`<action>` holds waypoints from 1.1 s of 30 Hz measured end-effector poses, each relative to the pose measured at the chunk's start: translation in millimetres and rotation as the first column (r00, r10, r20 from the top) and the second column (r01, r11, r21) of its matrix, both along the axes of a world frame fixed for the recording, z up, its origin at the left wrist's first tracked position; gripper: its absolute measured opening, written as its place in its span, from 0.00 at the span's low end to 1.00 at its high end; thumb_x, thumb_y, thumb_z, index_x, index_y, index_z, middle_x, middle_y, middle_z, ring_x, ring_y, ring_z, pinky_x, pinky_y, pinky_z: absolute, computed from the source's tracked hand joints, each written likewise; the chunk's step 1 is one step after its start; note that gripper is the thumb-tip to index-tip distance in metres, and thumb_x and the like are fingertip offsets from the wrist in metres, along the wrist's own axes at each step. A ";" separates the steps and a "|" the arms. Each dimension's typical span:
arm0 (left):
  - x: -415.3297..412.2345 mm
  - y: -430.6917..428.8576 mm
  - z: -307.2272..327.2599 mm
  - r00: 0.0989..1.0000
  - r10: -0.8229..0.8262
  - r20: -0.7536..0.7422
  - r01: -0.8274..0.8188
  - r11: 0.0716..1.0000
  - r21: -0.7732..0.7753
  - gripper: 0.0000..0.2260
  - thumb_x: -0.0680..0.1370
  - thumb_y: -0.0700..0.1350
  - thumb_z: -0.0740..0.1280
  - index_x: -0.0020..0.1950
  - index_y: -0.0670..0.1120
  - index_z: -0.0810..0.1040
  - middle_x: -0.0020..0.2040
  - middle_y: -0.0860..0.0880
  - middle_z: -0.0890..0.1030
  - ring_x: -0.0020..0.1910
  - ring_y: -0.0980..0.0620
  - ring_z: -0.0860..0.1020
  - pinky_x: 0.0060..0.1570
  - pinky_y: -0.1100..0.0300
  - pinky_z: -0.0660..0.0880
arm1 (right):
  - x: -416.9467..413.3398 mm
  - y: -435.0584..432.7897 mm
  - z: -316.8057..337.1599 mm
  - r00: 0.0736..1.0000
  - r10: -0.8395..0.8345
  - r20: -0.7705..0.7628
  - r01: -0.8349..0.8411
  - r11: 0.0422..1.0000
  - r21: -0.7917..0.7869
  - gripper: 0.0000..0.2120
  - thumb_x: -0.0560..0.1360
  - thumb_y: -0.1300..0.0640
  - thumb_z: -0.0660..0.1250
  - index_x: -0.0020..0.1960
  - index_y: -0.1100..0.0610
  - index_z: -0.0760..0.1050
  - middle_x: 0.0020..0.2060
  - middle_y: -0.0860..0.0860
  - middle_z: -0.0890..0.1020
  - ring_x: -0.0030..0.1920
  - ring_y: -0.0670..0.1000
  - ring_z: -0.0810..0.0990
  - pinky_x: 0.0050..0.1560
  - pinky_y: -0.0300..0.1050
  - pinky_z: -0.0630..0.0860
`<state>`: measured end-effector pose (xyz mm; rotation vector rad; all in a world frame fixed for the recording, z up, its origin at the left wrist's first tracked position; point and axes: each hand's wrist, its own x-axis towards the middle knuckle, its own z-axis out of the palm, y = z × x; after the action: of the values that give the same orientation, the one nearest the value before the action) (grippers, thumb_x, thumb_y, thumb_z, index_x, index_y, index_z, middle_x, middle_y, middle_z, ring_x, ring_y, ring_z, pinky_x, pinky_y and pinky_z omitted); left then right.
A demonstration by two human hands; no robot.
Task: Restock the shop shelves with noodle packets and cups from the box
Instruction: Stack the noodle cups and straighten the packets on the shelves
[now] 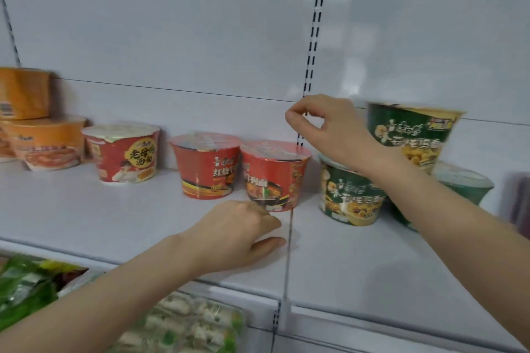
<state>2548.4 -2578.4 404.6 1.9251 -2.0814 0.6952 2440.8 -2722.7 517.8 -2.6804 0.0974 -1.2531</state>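
Note:
Noodle cups stand in a row on the white shelf [114,218]. A red cup [274,178] sits at the shelf joint, with another red cup [208,166] touching its left side. My left hand [238,235] rests on the shelf just in front of the red cup, fingers loosely curled, holding nothing. My right hand [324,129] hovers above and right of that cup, fingers apart and empty. Right of it, a green cup [413,135] is stacked on a lower green cup [351,195]. The box is not in view.
Further left stand a red and white cup [123,152] and stacked orange cups [43,140]. A third green cup [464,186] lies at the far right. Green noodle packets [25,286] and pale packets [186,324] fill the shelf below.

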 end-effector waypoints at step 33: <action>100.1 49.3 -31.6 0.967 -0.074 -0.245 0.087 0.995 0.043 0.32 0.72 0.63 0.41 0.47 0.46 0.78 0.45 0.51 0.80 0.47 0.51 0.76 0.47 0.54 0.74 | 52.1 23.2 -29.0 0.803 -0.342 -0.489 0.345 0.935 -0.087 0.13 0.76 0.62 0.64 0.59 0.58 0.77 0.57 0.53 0.81 0.51 0.45 0.74 0.49 0.32 0.65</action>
<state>2648.5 -2529.1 373.1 1.8356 -2.0298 0.3674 2492.9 -2699.5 488.8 -3.0026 0.6845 -0.5796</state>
